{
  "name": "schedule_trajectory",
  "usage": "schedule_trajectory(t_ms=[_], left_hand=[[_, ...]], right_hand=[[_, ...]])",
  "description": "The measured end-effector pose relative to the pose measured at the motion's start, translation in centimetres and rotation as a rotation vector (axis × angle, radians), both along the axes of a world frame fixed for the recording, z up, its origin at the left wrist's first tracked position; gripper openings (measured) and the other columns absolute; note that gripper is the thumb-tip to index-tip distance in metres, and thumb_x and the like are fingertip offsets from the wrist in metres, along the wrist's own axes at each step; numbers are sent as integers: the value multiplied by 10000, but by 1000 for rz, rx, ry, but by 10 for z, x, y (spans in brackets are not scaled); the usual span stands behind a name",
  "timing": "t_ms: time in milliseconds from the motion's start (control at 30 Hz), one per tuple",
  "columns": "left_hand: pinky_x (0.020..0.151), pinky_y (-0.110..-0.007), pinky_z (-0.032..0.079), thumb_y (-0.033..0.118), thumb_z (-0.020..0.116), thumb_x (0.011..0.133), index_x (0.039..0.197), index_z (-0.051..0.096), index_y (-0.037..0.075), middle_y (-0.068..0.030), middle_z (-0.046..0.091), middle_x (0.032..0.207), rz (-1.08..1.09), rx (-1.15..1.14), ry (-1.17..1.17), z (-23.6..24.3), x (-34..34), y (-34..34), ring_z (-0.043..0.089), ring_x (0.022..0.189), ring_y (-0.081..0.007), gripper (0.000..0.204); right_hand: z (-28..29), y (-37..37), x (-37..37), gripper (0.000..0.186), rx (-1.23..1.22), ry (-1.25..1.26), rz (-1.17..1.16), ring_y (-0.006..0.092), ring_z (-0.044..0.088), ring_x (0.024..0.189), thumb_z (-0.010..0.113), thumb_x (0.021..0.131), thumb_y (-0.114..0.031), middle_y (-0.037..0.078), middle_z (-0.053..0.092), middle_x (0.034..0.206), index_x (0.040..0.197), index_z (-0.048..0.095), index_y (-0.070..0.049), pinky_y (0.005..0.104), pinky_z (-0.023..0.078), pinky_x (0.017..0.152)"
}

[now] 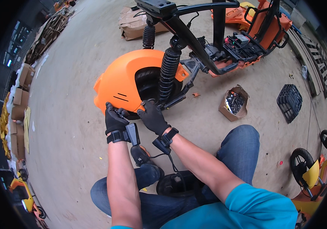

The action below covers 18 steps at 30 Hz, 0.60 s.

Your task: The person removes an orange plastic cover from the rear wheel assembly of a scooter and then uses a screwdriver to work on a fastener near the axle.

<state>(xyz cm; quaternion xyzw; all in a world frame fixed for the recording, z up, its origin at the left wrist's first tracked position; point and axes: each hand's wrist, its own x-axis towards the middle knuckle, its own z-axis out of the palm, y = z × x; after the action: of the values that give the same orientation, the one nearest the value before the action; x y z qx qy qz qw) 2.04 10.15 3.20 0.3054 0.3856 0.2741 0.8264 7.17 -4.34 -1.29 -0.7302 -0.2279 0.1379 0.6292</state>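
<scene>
The orange fender [112, 86] is arching over the wheel [147, 78] straight ahead; the right hand [153, 118] is pinching its near-right corner, the left hand [115, 120] touching its near edge (whether grasping, I cannot tell).

Watching remotely, I look through the left of two head-worn fisheye cameras, aimed down and forward over the wearer's jeans [238, 149]; left hand [115, 119], right hand [153, 117] and orange wheel cover [117, 80] appear close, the concrete floor [64, 152] spreading wide toward a dark, curved rim.
</scene>
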Motion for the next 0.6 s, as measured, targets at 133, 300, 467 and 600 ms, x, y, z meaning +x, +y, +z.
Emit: schedule_trajectory(t_ms=[133,300,467,600], left_hand=[[417,-224,330,438,508,969,868,454,126,19,335,604,19,-116,-10,-7,-3,-3,343,464,-106,332],[412,-221,289,380,519,979,841,463,119,31,339,605,-48,-24,-61,-4,-6,23,310,467,-88,300],[418,-223,296,334,505,993,845,465,114,33,357,612,-100,28,-57,6,-3,20,326,472,-85,269],[412,-230,295,380,525,975,830,461,143,27,370,601,-101,-108,-22,-2,-10,9,343,463,-90,285]], right_hand=[[-3,-10,-2,308,49,-54,-19,397,583,948,588,841,-160,233,618,967,1096,561,10,432,466,810],[9,-7,-5,281,67,-144,-58,401,582,916,583,850,-168,231,615,951,1070,564,5,434,467,788],[20,-3,-8,295,51,-42,-53,400,587,918,581,848,-181,242,613,962,1077,561,5,431,470,800],[-15,-15,9,310,7,-36,8,400,591,930,591,839,-185,246,615,977,1081,560,6,432,471,802]])
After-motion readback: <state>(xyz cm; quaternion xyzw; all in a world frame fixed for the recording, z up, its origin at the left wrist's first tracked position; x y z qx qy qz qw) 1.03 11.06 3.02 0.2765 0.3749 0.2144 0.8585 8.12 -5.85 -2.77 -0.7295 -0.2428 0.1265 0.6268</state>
